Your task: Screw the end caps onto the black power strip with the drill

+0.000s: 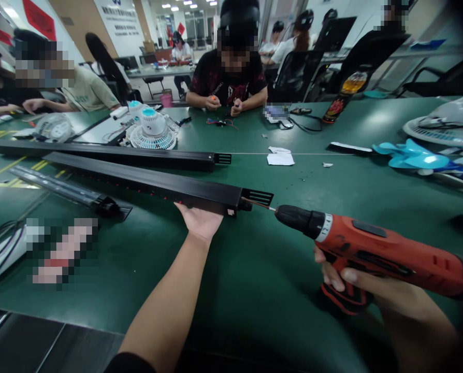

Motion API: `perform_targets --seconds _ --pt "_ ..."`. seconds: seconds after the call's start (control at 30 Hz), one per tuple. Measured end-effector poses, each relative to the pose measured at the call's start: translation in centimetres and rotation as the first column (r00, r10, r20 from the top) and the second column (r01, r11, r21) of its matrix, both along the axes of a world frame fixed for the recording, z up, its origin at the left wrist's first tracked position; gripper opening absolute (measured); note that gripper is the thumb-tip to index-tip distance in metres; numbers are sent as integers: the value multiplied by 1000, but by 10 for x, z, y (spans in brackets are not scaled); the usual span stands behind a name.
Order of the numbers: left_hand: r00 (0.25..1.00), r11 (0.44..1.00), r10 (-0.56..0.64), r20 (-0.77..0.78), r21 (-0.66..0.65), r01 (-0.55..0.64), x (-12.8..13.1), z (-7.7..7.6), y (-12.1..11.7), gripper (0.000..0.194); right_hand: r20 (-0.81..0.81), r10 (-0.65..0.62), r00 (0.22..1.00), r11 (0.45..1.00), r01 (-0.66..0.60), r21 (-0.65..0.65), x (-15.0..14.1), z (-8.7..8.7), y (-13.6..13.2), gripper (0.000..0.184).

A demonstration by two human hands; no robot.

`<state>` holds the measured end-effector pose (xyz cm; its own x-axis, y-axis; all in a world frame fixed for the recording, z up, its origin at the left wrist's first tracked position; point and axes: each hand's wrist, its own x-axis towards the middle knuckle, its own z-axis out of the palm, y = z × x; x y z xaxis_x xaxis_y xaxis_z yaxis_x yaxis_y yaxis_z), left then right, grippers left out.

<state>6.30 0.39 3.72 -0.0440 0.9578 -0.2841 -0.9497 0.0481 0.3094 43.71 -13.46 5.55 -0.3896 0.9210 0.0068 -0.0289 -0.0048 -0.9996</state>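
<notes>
My left hand (201,223) is under the near end of a long black bar-shaped housing (157,181), its palm and thumb against the underside and the other fingers hidden behind it. A slotted black tab (259,197) juts from that end. In my right hand (342,280) is a red and black cordless drill (387,248), gripped by its handle. Its thin bit points left at the housing's end, close to the tab; whether the tip touches a screw I cannot tell. A second long black housing (138,154) lies just behind the first.
Left on the green table (262,311) lies a clear-wrapped black part (68,189). White fan parts (154,129), paper scraps (280,156), blue fan blades (414,155) and a bottle (344,98) stand further back. A person (227,77) sits opposite, handling small parts; others sit beyond.
</notes>
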Motion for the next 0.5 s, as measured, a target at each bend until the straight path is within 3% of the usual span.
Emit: perform_targets --seconds 0.27,0.43,0.5 --pt "1000 1000 -6 8 -3 6 0 -1 1 107 57 -94 994 994 97 -50 -7 9 -4 29" --pt "1000 1000 -11 0 6 11 0 -1 1 109 14 -274 962 961 274 -28 -12 10 -7 32" --pt "1000 1000 -8 4 2 8 -1 -1 1 108 19 -239 971 970 240 -29 -10 8 -7 33"
